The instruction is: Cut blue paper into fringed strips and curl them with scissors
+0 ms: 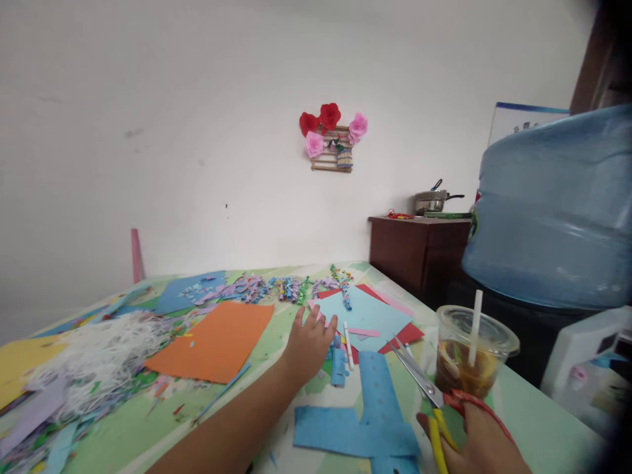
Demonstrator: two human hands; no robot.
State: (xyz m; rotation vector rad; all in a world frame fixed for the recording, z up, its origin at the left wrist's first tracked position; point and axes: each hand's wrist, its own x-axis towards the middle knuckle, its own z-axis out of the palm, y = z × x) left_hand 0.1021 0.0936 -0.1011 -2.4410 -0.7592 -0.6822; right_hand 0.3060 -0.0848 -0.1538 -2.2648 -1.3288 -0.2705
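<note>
My left hand [310, 341] reaches out across the table, fingers spread and flat, touching small blue and pink paper bits beside a white pen [348, 343]. My right hand [481, 442] at the lower right grips a pair of scissors [423, 384] with red and yellow handles, blades pointing up-left and nearly closed. A cut piece of blue dotted paper [365, 421] lies between the hands. A light blue sheet [368, 315] rests on a red sheet just beyond the left hand.
An orange sheet [217, 342] and a heap of white paper shreds [106, 359] lie to the left. Several curled paper strips [276, 288] line the far edge. A plastic cup of drink with a straw [469, 359] stands near the scissors. A large water bottle [555, 210] looms at right.
</note>
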